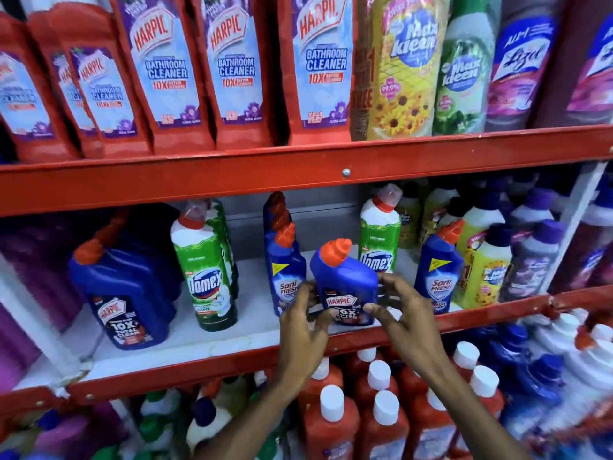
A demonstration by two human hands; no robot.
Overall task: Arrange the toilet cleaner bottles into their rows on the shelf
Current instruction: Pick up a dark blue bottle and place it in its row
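A small blue Harpic bottle (345, 280) with an orange cap stands at the front of the white middle shelf (212, 340). My left hand (303, 322) holds its left side and my right hand (398, 310) holds its right side. A row of large blue Harpic bottles (122, 293) sits at the left. Green Domex bottles (207, 270) come after them, then a row of blue Sani Fresh bottles (285, 273). Another Domex bottle (379, 237) stands behind the held bottle, and a single Sani Fresh bottle (438, 273) stands to its right.
Red Harpic bathroom cleaner bottles (166, 68) and Max Kleen bottles (411, 64) fill the upper shelf. Yellow and purple cleaner bottles (497, 260) crowd the middle shelf's right end. Red bottles with white caps (361, 413) stand on the lower shelf. Red shelf rails (298, 164) cross the view.
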